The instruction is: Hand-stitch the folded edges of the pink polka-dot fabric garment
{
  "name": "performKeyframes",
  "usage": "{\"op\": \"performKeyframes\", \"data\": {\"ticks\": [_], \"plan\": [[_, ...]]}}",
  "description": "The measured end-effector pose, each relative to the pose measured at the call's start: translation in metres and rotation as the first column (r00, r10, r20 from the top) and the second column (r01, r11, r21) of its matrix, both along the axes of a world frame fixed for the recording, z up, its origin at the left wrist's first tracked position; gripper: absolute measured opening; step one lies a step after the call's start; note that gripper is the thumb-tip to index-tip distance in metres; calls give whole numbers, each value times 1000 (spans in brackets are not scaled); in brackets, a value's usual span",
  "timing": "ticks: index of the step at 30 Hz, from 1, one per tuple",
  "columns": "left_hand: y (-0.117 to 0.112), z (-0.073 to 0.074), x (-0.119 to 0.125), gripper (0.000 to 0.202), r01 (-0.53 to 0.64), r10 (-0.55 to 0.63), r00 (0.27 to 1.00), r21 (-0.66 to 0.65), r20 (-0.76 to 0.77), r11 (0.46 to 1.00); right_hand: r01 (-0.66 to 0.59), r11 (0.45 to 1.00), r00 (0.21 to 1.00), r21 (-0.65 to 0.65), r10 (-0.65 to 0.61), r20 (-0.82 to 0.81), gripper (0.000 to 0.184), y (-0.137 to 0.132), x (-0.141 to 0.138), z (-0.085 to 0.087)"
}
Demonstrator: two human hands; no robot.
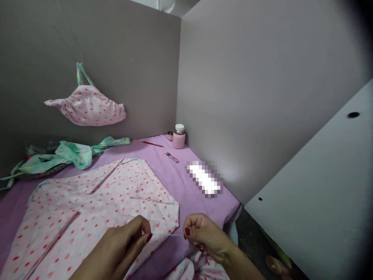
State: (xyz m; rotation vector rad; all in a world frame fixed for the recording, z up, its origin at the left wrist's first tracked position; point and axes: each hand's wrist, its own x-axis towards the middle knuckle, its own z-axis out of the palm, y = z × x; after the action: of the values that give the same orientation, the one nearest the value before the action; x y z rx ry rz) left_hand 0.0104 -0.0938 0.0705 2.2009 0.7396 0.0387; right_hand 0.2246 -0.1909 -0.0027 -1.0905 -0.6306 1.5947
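Thin white thread (167, 235), taut, pinched by left hand (118, 245) and right hand (205, 235), each grip closed

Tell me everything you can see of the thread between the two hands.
A fine, pale thread runs almost level and looks taut between the left hand and the right hand; its ends disappear into their pinched fingers. It passes over a corner of the pink dotted fabric. It is too thin to show twist or fibre.
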Motion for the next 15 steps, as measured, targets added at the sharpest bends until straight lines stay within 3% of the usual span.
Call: {"op": "performKeyframes", "data": {"ticks": [4, 7, 9, 11, 13, 15], "plan": [[3, 3, -3, 33, 15, -13, 999, 40, -49, 999, -32, 999, 985, 32, 26, 168, 34, -4, 19, 3], [3, 0, -4, 33, 46, -41, 995, 48, -89, 998, 111, 990, 984, 89, -122, 130, 34, -2, 20, 6], [2, -2, -6, 32, 51, -46, 993, 44, -110, 998, 315, 942, 949, 116, -315, -21, 33, 2, 17, 8], [1, -5, -7, 33, 63, -59, 991, 34, -120, 997, 505, 862, 841, 43, -480, -250, 33, 7, 12, 10], [-1, -7, -8, 35, 83, -80, 989, 14, -123, 996, 566, 819, 706, -95, -541, -457, 36, 11, 7, 13], [-4, -7, -7, 37, 98, -97, 987, -1, -128, 995, 516, 848, 672, -118, -486, -558, 37, 12, 3, 18]]}}
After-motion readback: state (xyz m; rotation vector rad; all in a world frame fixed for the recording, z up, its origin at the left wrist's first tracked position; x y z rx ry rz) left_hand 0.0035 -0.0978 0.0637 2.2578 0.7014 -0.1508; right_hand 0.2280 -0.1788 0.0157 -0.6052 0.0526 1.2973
